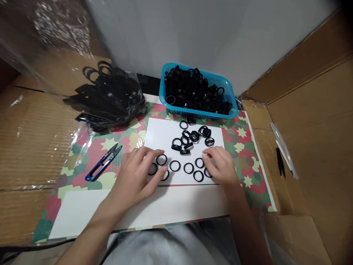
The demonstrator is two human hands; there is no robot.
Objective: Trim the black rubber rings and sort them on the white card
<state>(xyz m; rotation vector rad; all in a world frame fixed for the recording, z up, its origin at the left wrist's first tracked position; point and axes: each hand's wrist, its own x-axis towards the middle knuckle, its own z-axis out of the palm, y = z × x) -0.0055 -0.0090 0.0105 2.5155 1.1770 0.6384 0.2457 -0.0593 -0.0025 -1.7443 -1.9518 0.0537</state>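
Observation:
Several black rings (175, 166) lie flat in a loose row on a white sheet (162, 132). My left hand (138, 171) rests over the left end of the row, thumb and index finger apart around a few rings, some partly covered. Over the right end is my right hand (219, 163), its fingers slightly curled and apart, the tips beside rings at that end. Neither hand shows a ring gripped. Behind the row, a loose pile of black rings (194, 136) includes some standing on edge and some overlapping.
A blue basket (198, 113) full of black rings stands at the back. To its left is a clear plastic bag (110, 95) of black parts. Blue thread snips (102, 163) lie at the left; black tweezers (280, 162) lie at the right. Cardboard walls flank both sides.

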